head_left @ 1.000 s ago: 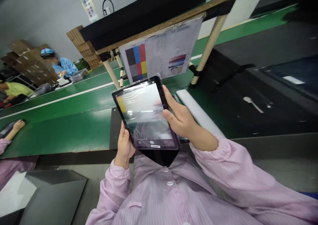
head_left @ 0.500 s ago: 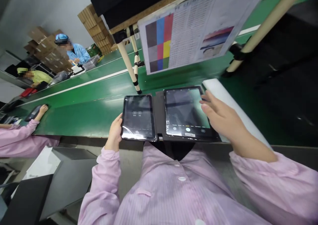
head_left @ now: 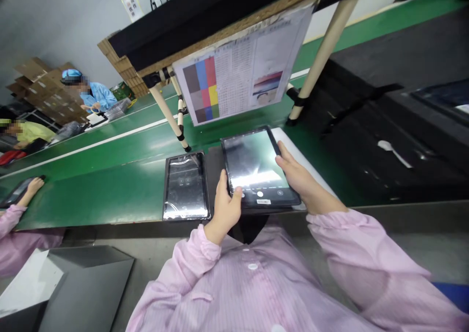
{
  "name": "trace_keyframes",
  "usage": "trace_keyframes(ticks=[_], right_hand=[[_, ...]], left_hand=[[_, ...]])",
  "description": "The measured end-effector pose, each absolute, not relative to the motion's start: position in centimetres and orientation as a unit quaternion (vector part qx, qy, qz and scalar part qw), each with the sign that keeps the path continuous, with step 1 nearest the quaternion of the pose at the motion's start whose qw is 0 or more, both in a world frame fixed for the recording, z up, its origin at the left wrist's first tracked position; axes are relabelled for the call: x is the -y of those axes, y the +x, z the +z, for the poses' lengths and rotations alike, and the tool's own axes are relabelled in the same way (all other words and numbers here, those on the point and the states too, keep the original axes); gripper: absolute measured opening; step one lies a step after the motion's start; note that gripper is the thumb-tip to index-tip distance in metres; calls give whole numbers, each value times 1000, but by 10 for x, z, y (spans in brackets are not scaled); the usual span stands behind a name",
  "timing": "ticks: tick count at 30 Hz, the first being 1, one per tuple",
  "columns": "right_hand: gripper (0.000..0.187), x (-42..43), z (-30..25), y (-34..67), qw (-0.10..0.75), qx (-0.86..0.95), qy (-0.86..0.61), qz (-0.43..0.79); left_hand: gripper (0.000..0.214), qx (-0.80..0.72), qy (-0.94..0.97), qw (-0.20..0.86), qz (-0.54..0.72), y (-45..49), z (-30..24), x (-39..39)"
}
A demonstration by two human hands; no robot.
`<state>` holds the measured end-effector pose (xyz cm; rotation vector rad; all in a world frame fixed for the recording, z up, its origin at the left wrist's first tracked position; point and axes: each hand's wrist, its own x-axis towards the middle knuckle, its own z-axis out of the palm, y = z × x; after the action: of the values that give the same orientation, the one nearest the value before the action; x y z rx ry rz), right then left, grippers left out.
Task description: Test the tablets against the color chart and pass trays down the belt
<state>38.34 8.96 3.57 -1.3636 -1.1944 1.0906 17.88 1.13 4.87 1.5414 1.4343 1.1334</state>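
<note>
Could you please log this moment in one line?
left hand, right hand: holding bright tablet; darker tablet: lying left, untouched; color chart: beyond

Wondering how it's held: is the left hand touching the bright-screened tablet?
Touching: the head view shows the left hand on the tablet, thumb over its edge.

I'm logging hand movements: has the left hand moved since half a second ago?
Yes, rightward: the left hand was left of the hanging colour-chart sheet; now it appears below that sheet, holding the right-hand tablet.
</note>
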Motion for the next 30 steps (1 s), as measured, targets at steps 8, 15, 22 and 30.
trace_keyframes(ticks=[8, 15, 22, 30], right_hand=[[76, -66, 114, 352, 621, 579, -382, 366], [80, -82, 127, 334, 665, 572, -310, 367], [82, -97, 119, 330, 655, 490, -351, 455], [74, -106, 110, 330, 656, 485, -342, 466]], left_hand=[[91, -463, 594, 292, 589, 151, 98, -12], [115, -549, 669, 106, 489, 134, 118, -11], [132, -587, 665, 56, 458, 141, 113, -12], [136, -609, 666, -30, 429, 150, 105, -14]])
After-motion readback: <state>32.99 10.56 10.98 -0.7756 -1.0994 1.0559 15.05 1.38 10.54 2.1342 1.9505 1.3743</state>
